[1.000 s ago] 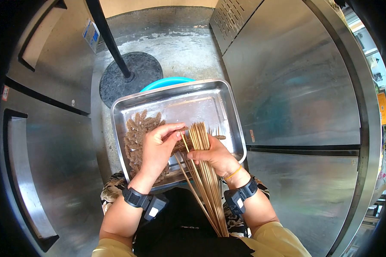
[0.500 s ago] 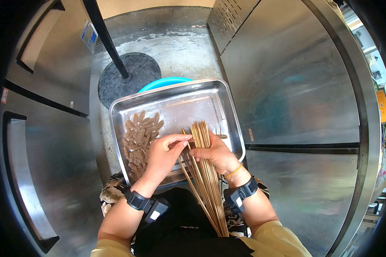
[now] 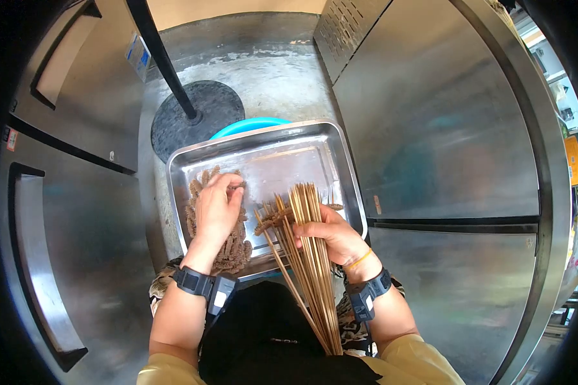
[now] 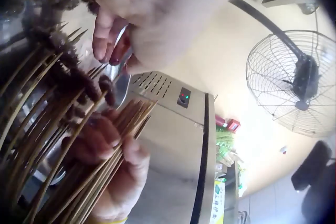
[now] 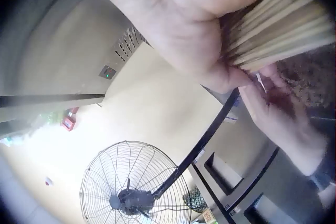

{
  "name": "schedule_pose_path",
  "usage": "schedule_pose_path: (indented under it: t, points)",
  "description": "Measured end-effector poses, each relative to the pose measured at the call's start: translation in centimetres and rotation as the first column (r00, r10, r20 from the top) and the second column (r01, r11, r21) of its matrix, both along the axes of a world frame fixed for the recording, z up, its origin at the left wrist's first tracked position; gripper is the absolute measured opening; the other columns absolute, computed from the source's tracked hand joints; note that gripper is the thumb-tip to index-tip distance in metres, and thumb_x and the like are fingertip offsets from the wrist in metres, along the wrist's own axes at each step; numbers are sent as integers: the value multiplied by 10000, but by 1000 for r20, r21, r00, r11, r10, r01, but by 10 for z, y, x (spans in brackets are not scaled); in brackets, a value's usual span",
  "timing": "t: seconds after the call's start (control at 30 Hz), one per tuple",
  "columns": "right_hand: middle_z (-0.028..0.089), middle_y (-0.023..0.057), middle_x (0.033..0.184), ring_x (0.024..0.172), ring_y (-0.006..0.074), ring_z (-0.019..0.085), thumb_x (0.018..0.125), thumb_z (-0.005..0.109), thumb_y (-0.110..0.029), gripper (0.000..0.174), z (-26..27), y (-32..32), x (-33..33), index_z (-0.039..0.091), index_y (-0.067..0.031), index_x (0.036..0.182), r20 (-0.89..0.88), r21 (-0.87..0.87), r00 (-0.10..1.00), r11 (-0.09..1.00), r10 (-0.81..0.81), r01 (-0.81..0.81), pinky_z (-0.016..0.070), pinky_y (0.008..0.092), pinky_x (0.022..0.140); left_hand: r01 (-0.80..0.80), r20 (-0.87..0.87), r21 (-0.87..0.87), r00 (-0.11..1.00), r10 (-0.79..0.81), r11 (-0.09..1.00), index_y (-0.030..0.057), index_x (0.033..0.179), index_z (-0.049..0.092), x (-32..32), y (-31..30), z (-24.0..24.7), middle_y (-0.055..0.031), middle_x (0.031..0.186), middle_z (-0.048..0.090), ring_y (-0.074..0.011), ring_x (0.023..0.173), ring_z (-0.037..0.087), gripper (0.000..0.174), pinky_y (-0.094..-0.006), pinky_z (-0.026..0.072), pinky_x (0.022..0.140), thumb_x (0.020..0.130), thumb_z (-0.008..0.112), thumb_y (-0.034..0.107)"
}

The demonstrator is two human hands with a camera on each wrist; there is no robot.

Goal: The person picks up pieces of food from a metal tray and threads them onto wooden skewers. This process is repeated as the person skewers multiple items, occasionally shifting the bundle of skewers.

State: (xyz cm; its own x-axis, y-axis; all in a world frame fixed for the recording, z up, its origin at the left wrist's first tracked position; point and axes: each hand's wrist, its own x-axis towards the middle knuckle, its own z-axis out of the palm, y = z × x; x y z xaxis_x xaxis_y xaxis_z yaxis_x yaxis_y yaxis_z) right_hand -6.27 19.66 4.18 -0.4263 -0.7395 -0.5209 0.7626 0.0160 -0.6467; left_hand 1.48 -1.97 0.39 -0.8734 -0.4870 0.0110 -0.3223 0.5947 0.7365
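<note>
In the head view my right hand [image 3: 332, 236] grips a thick bundle of bamboo skewers [image 3: 313, 276], with the thumb across the front and the pointed tips up. Several skewers fan out left of the bundle, and a brown, bumpy, elongated piece [image 3: 273, 220] sits across them near their tips. Another brown end shows right of the bundle. My left hand [image 3: 216, 208] is over a pile of similar brown pieces [image 3: 232, 256], fingers bent and thumb near the index finger; I cannot tell whether they pinch a piece. The left wrist view shows brown pieces [image 4: 84, 82] among the skewers.
The pile lies in the left part of a rectangular steel tray [image 3: 340, 144] at my lap. Behind it are a blue basin [image 3: 253, 124] and a round black stand base [image 3: 199, 119]. Steel cabinets [image 3: 443, 128] flank both sides. A wire fan [image 5: 134, 187] shows in the wrist views.
My left hand has left the skewer tips and moved left onto the brown pile. My right hand still holds the bundle, slightly shifted right, and the threaded brown piece is now uncovered.
</note>
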Motion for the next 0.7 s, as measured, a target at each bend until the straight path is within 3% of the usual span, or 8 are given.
schedule_pose_path:
  t: [0.03, 0.13, 0.27, 0.4, 0.57, 0.63, 0.7]
  points:
    - [603, 39, 803, 710, 140, 599, 794, 644, -11, 247, -1, 0, 0, 542, -18, 1019, 14, -18, 1000, 1000, -4, 4, 496, 257, 665, -1, 29, -175, 1000, 7, 985, 66, 969, 636, 1, -3, -12, -93, 915, 638, -251, 788, 623, 199, -328, 507, 709, 774, 675, 71]
    - [603, 40, 795, 706, 135, 599, 793, 645, -12, 251, 1, -1, 3, 543, -22, 1022, 12, 10, 1000, 1000, -22, 22, 497, 259, 663, 92, 174, -343, 984, -33, 935, 79, 972, 624, 2, 8, -14, -82, 972, 622, -290, 947, 572, 236, -392, 470, 832, 749, 694, 111]
    - [613, 44, 801, 709, 133, 602, 784, 645, 6, 276, -4, 1, 4, 544, -16, 1040, 4, 9, 1000, 1000, -10, 9, 500, 251, 651, 101, 159, -459, 987, -31, 883, 95, 953, 621, -4, 13, -15, -61, 880, 621, -269, 891, 578, 255, -382, 478, 788, 716, 713, 95]
    - [614, 31, 801, 692, 109, 598, 785, 650, 20, 259, 4, -4, 8, 555, -21, 1022, -52, 74, 995, 993, -85, 89, 498, 238, 637, 110, 140, -484, 989, -47, 868, 97, 903, 627, -6, 16, -24, -63, 874, 609, -269, 899, 571, 211, -386, 468, 794, 712, 715, 103]
    - [611, 32, 794, 652, 97, 583, 767, 675, 19, 260, 10, -6, 6, 559, -14, 997, -125, 94, 991, 994, -47, 59, 483, 231, 598, 135, 151, -447, 986, -74, 884, 91, 923, 648, -8, 19, -20, -76, 858, 619, -258, 854, 589, 207, -358, 478, 775, 721, 694, 76]
    - [598, 28, 773, 633, 92, 572, 752, 697, 8, 267, 12, -7, 5, 558, -8, 979, -153, 90, 988, 995, -30, 44, 469, 225, 572, 52, 83, -158, 996, -39, 986, 78, 924, 647, -11, 17, -21, -76, 846, 634, -254, 815, 607, 206, -338, 485, 745, 723, 694, 92]
    - [590, 23, 763, 630, 91, 568, 752, 700, 2, 274, 10, -10, 8, 556, -9, 984, -210, 103, 977, 993, -38, 60, 466, 222, 566, 20, 21, 248, 999, -26, 969, 65, 964, 645, -12, 13, -20, -78, 855, 649, -215, 789, 613, 209, -302, 486, 724, 761, 673, 101]
